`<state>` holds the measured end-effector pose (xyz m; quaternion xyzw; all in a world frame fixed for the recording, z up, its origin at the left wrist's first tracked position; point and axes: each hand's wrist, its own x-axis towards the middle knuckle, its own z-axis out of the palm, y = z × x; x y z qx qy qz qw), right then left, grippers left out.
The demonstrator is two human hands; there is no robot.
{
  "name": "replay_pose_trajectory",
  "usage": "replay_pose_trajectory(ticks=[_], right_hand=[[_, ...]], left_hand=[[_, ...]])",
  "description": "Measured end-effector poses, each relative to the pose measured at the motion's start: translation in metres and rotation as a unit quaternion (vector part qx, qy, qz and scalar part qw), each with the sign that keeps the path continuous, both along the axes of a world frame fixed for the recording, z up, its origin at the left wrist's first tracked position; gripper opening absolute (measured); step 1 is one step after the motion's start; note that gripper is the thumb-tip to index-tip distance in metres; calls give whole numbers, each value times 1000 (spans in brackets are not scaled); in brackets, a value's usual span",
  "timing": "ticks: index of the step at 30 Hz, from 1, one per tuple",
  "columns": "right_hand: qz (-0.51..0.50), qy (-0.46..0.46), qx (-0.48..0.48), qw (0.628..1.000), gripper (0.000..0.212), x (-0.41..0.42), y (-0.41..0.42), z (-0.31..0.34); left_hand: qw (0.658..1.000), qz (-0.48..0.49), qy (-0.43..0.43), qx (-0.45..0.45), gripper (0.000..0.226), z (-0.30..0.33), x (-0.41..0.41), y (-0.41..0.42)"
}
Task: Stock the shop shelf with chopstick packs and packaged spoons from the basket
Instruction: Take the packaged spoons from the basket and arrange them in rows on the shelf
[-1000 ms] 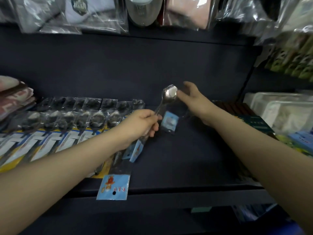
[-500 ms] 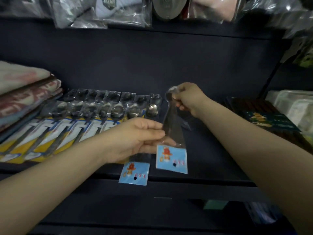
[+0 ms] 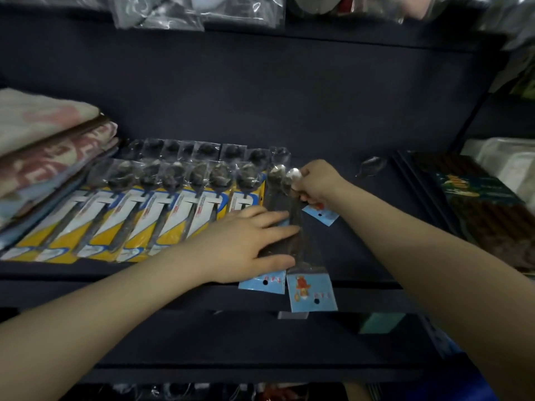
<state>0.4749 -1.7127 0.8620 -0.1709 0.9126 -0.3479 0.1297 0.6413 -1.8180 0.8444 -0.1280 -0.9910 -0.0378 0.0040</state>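
Two clear spoon packs with blue header cards lie side by side on the dark shelf [image 3: 362, 250]. My right hand [image 3: 317, 183] pinches the bowl end of the right spoon pack [image 3: 311, 287], whose card hangs over the shelf edge. My left hand [image 3: 249, 241] lies flat with fingers spread on the left spoon pack [image 3: 265, 280]. A third blue-carded pack [image 3: 321, 214] lies under my right wrist. A row of yellow-carded spoon packs [image 3: 144, 215] fills the shelf to the left. Dark chopstick packs [image 3: 477, 204] are stacked at the right. The basket is out of view.
Folded towels [image 3: 43, 140] are piled at the far left. A loose clear wrapper [image 3: 372, 166] lies behind my right hand. Bagged goods [image 3: 179, 10] hang above the shelf. White containers [image 3: 503, 157] stand at the far right.
Both hands have lowered the two blue-carded spoon packs from the air onto the shelf beside the yellow row. My left hand went from gripping to pressing flat.
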Motion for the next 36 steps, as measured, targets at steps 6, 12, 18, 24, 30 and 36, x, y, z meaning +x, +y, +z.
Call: replay_pose_trajectory(ticks=[6,12,18,24,30,36], right_hand=[[-37,202,202,958,47,-13,34,-5],[54,115,298,946,55,-12,55,-14],[-29,248,192,949,34,-24,69,11],[-162,34,99,981,19,-75,76,0],[-86,-100,-331,934,25,-70,71,24],[-25,-62,-438,897,6,-64,52,59]], left_hand=[[1000,7,6,-28,77,3,-10,4],[1000,1,11,11,65,16,-29,4],[991,2,86,107,39,35,-49,9],[987,-8,101,123,34,37,-67,23],[962,84,52,256,42,35,-94,30],[842,128,-59,522,12,31,-112,45]])
